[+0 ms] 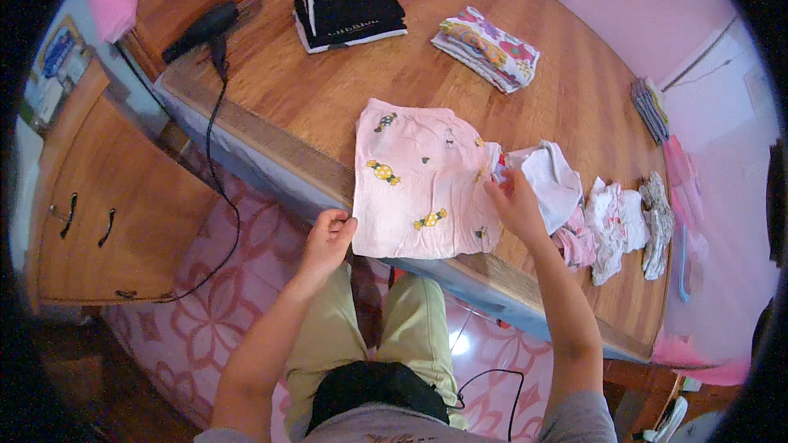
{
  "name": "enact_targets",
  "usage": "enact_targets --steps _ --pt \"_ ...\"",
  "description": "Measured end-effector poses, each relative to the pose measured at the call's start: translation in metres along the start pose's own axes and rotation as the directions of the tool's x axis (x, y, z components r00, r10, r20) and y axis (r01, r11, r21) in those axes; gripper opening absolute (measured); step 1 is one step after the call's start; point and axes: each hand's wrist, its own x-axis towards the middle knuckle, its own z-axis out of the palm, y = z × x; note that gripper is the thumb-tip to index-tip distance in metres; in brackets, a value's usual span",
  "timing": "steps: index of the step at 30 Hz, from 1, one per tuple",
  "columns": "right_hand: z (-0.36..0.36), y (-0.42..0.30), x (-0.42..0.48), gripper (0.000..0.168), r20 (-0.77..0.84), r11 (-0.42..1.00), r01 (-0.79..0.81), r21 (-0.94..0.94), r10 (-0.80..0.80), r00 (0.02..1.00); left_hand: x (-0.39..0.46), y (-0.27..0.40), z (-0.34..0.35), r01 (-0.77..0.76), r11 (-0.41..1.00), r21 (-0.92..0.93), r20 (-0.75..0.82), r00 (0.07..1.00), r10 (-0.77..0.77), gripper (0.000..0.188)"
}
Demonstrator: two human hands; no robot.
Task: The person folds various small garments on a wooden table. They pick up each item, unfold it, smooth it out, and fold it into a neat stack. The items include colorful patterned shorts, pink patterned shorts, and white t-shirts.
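A pink cloth garment (pixel 425 178) with a candy print and a gathered top edge lies spread at the front edge of a wood-patterned bed-like platform (pixel 277 104). My left hand (pixel 329 235) pinches its lower left edge with curled fingers. At the garment's right side my right hand (pixel 517 200) has its thumb and fingers on the edge; part of the grip is hidden. Close beyond my right hand lie a crumpled white cloth (pixel 548 175) and a crumpled pink cloth (pixel 577 240).
Folded black cloth (pixel 354 9) and a folded floral cloth (pixel 489 49) lie farther back. A black hair dryer (pixel 206 27) with a hanging cord is at the left, above a wooden cabinet (pixel 135 197). White baby clothes (pixel 609 227) and grey patterned cloth (pixel 655 227) lie right.
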Motion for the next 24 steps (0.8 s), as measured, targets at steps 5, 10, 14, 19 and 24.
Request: enact_targets --steps 5,10,14,19,24 --pt "0.006 0.036 -0.046 0.053 0.037 0.938 -0.097 0.334 0.089 0.995 -0.006 0.035 0.012 0.444 0.89 -0.105 0.278 0.872 -0.403 0.036" --pt "0.004 0.003 -0.081 0.064 0.189 0.634 0.631 -0.447 -0.623 0.759 -0.007 0.037 0.003 0.404 0.907 -0.115 0.37 0.865 -0.338 0.038" --pt "0.008 0.016 -0.065 0.063 0.249 0.664 0.624 -0.411 -0.577 0.778 -0.016 0.064 0.02 0.074 0.957 -0.281 0.15 0.988 -0.032 0.034" --pt "0.004 0.02 -0.053 0.055 0.389 0.514 0.754 -0.408 -0.649 0.653 -0.009 0.071 0.007 -0.408 0.873 0.268 0.378 0.878 0.295 0.036" --pt "0.0 0.02 -0.05 0.044 0.31 0.483 0.792 -0.374 -0.74 0.598 -0.016 0.086 0.009 -0.645 0.627 0.438 0.475 0.758 0.447 0.023"
